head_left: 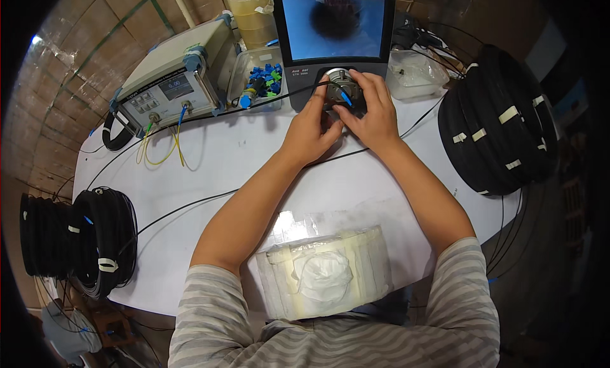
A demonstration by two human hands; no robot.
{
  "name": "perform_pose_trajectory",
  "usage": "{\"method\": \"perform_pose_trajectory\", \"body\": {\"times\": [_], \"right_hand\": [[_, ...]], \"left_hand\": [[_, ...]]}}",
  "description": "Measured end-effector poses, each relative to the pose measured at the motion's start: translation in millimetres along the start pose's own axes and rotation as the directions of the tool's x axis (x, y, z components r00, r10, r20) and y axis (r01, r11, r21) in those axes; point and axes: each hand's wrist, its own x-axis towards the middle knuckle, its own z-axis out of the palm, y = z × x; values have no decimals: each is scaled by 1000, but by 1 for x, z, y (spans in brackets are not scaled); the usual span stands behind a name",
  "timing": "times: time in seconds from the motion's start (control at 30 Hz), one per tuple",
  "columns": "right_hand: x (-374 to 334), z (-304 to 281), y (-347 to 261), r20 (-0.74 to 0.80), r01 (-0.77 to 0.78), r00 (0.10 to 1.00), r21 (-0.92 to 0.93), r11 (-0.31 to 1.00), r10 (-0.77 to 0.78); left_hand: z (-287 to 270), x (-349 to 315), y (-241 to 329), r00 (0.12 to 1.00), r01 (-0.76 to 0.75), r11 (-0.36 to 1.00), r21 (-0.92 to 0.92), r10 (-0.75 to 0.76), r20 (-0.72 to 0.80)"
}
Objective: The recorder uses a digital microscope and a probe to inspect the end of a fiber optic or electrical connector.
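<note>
Covering mid-frame, white table (210,171); cardboard walls (76,57) upper left, black cable coils (499,120) at both sides. Left hand (309,130) and right hand (373,111) pinch blue connector (345,99) at inspection scope (337,34), top centre.

Your sleeves (210,311) show grey and pale stripes over a white worktop (210,171). The inspection unit (335,31) in front of you is dark grey, its screen light blue with a black blot. A blue connector (346,99) sits against the silver fitting (342,85). Black cable coils (499,120) carry white tape bands; the beige meter (175,76) has blue corners, yellow leads (159,149) trailing from it.
</note>
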Motion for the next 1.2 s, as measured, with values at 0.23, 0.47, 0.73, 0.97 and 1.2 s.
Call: {"method": "perform_pose_trajectory", "body": {"times": [0.23, 0.47, 0.73, 0.97, 1.2], "right_hand": [[8, 13, 1, -3, -131, 991, 7, 991, 131], [11, 8, -1, -6, -101, 995, 26, 995, 101], [5, 9, -1, 10, -105, 994, 49, 993, 105], [-4, 15, 0, -40, -86, 995, 83, 993, 90], [-3, 17, 0, -40, -22, 999, 57, 998, 24]], "left_hand": [[2, 2, -3, 1000, 7, 1000, 13, -7, -4], [1, 2, 4, 999, 14, 998, -62, -16, -32], [1, 0, 3, 997, -24, 992, 128, 33, -70], [0, 4, 7, 949, -204, 943, 264, 256, -182], [-4, 11, 9, 917, -357, 865, 352, 396, -43]]}}
